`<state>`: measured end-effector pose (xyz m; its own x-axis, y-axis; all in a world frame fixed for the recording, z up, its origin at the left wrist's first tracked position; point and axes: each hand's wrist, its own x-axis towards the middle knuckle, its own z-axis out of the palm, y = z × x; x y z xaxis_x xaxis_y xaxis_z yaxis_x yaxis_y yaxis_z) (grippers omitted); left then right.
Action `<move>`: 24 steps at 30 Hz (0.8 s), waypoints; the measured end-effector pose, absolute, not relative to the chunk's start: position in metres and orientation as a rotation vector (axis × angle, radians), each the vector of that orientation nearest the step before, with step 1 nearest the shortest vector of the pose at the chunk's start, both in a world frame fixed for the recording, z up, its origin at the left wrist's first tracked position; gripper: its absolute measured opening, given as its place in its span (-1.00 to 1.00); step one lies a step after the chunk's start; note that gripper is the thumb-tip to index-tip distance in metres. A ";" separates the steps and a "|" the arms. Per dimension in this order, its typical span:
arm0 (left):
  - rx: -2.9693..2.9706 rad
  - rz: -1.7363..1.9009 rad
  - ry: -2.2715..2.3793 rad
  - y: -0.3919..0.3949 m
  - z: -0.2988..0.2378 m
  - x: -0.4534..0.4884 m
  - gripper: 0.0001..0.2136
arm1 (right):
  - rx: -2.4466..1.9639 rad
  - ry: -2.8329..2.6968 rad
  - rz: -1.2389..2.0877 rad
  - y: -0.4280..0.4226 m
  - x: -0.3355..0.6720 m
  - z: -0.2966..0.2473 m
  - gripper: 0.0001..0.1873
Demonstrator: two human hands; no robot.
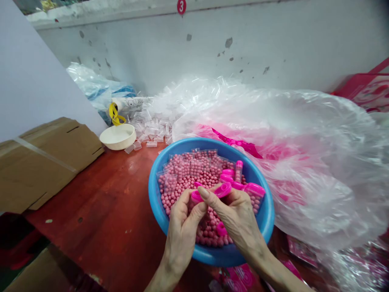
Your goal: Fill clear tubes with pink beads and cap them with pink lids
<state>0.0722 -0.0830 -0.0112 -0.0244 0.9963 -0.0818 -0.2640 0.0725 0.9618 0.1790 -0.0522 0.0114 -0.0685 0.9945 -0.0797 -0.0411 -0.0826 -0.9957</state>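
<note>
The left hand (180,237) and right hand (235,215) pinch a pink plastic piece (210,191) between them, fingers firmly closed on it, just above the pink beads (179,190) in a blue basin (267,215); should those fingers loosen, the piece could drop and sink among the beads

Only two bare hands and forearms are shown here, honestly. The left hand (180,239) and right hand (240,215) are slim and kinda bony, with tendons and fine creases easily spotted across the backs. Long thin fingers are seen on both, and a neat rounded fingernail (203,192) is shown on the right one. The right forearm (273,267) is narrow, and the left forearm (161,280) is cut off by the bottom of the frame.
</note>
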 end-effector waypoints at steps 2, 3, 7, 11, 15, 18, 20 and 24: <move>0.845 1.252 1.006 -0.081 -0.011 0.071 -0.82 | -1.207 -1.230 1.328 -0.051 0.182 0.012 -0.69; 0.789 1.227 0.977 -0.080 -0.011 0.070 -0.80 | -1.205 -1.246 1.311 -0.050 0.184 0.013 -0.70; 0.643 1.153 0.866 -0.077 -0.008 0.066 -0.78 | -1.050 -1.398 1.168 -0.048 0.200 0.014 -0.76; 0.688 1.064 0.801 -0.078 -0.004 0.063 -0.79 | -0.917 -1.708 0.960 -0.045 0.220 0.020 -0.93; 0.730 1.011 0.735 -0.080 -0.003 0.063 -0.79 | -0.862 -1.894 0.821 -0.044 0.229 0.026 -0.93; 0.743 0.994 0.722 -0.080 -0.004 0.063 -0.78 | -0.850 -1.932 0.662 -0.047 0.227 0.025 -0.90; 0.752 1.004 0.740 -0.081 -0.007 0.063 -0.78 | -0.856 -1.934 0.577 -0.049 0.225 0.023 -0.89; 0.776 0.975 0.765 -0.080 -0.010 0.060 -0.74 | -0.794 -2.006 0.513 -0.051 0.229 0.026 -0.90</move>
